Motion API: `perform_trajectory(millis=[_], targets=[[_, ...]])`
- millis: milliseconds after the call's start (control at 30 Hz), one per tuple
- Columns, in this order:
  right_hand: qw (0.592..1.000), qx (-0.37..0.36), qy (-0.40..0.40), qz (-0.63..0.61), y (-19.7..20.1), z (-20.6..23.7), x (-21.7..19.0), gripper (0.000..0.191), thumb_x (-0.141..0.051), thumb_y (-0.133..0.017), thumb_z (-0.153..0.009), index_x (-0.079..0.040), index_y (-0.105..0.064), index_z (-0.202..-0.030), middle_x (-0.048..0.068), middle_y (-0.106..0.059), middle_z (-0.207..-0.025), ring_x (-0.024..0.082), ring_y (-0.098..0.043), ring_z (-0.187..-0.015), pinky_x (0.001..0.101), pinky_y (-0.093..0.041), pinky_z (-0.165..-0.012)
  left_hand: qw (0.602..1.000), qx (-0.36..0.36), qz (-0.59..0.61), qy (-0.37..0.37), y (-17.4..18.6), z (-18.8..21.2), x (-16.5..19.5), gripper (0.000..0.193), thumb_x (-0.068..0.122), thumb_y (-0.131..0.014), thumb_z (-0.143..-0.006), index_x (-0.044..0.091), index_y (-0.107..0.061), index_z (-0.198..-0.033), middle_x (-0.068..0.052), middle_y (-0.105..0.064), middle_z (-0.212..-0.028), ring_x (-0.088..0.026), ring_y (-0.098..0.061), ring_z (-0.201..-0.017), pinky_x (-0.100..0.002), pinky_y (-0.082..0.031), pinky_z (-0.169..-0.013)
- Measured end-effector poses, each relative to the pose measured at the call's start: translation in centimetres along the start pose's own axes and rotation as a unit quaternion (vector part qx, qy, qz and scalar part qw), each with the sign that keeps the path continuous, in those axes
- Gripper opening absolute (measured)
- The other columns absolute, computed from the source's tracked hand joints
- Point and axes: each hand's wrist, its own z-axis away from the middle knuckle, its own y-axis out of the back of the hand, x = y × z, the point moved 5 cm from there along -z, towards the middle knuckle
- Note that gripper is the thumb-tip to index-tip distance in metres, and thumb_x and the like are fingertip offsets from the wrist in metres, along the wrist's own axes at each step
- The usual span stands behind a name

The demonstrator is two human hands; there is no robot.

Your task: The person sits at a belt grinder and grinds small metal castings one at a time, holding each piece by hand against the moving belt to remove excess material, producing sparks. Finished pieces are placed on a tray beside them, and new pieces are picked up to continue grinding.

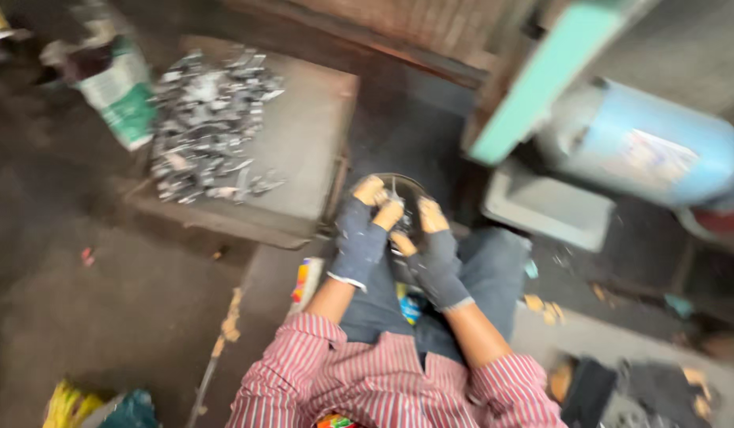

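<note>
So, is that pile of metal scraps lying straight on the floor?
No: the pile of metal scraps lies on a low flat platform, beside the two gloved hands, left hand and right hand.

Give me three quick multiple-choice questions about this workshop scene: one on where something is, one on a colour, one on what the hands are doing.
1. Where does the heap of metal scraps lie?
A. on the grey slab, left of the hands
B. inside the blue drum
C. on the lap

2. What colour are the shirt sleeves?
A. plain green
B. red and white striped
C. black

3. What state are the left hand and right hand in?
A. bare, hanging apart
B. gloved, together over a dark round wheel
C. gloved, holding a bag

Answers: 1 A, the heap sits on the slab; 2 B, stripes show; 3 B, both gloves meet there.
</note>
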Motion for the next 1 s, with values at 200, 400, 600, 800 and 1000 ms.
perform_trajectory(millis=[200,400,600,800,1000], targets=[[0.819,0.089,-0.409,-0.392,4.0,3.1,7.7,0.050,-0.018,-0.068,-0.099,0.005,-0.058,-0.143,0.012,-0.065,-0.132,0.019,-0.060,-0.120,0.0332,-0.048,-0.104,0.994,-0.007,-0.103,0.042,-6.6,2.5,1.7,0.038,0.021,-0.070,-0.097,0.001,-0.066,-0.129,-0.008,-0.070,-0.121,-0.015,-0.068,-0.108,-0.030,-0.055,-0.096],[0.801,-0.058,-0.422,-0.422,6.1,1.9,9.0,0.049,-0.026,-0.061,-0.100,-0.003,-0.054,-0.142,0.000,-0.065,-0.133,0.011,-0.058,-0.124,0.0268,-0.045,-0.106,0.908,-0.281,-0.069,0.305,-9.1,0.5,0.8,0.041,0.033,-0.064,-0.096,0.003,-0.075,-0.121,-0.011,-0.073,-0.092,-0.022,-0.064,-0.079,-0.039,-0.054,-0.071],[0.543,0.090,-0.494,-0.673,0.8,-3.5,14.2,0.033,-0.033,-0.058,-0.102,-0.004,-0.064,-0.115,0.005,-0.071,-0.105,0.017,-0.069,-0.093,0.0302,-0.056,-0.087,0.911,-0.179,-0.370,-0.032,-15.4,-5.3,-3.4,0.038,0.037,-0.057,-0.105,0.007,-0.072,-0.124,-0.019,-0.074,-0.102,-0.040,-0.069,-0.092,-0.049,-0.053,-0.076],[0.656,0.082,-0.569,-0.489,-1.4,-3.0,17.7,0.030,-0.033,-0.060,-0.103,-0.004,-0.070,-0.100,0.002,-0.070,-0.087,0.010,-0.060,-0.073,0.0264,-0.046,-0.062,0.875,-0.118,-0.332,-0.332,-15.9,-5.4,-7.5,0.030,0.017,-0.053,-0.106,0.000,-0.064,-0.128,-0.022,-0.072,-0.113,-0.035,-0.067,-0.107,-0.043,-0.054,-0.093],[0.818,0.055,-0.546,-0.172,2.8,-1.8,18.1,0.032,-0.028,-0.069,-0.096,-0.003,-0.074,-0.115,0.009,-0.069,-0.083,0.015,-0.055,-0.069,0.0302,-0.044,-0.061,0.984,-0.145,-0.063,0.084,-16.0,-6.6,-11.4,0.021,0.018,-0.066,-0.103,-0.002,-0.073,-0.109,-0.014,-0.076,-0.100,-0.020,-0.069,-0.091,-0.034,-0.054,-0.084]])
